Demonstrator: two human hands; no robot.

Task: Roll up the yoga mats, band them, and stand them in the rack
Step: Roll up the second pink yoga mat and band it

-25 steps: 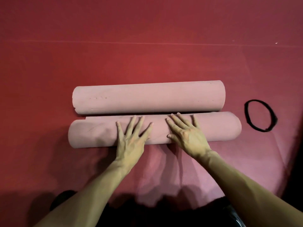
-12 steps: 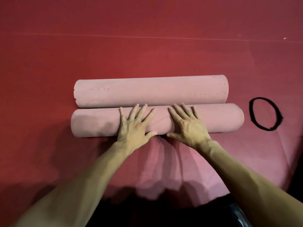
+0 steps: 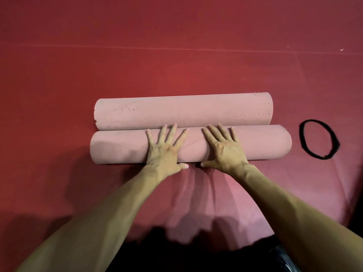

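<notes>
Covering the near roll's [image 3: 265, 142] middle, left hand [image 3: 165, 154] and right hand [image 3: 224, 152] lie flat.

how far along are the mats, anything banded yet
Done: the far mat lies rolled, no band on it. In hand: left hand and right hand press flat on the near mat, rolled against it. Left: the black band lies unused nearby; banding both and racking remain, no rack in view.

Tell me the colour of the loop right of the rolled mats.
Black: the thin round band; head view.

Bare left hand [image 3: 164, 154] and right hand [image 3: 225, 152], dark clothing [image 3: 196, 258] below.
</notes>
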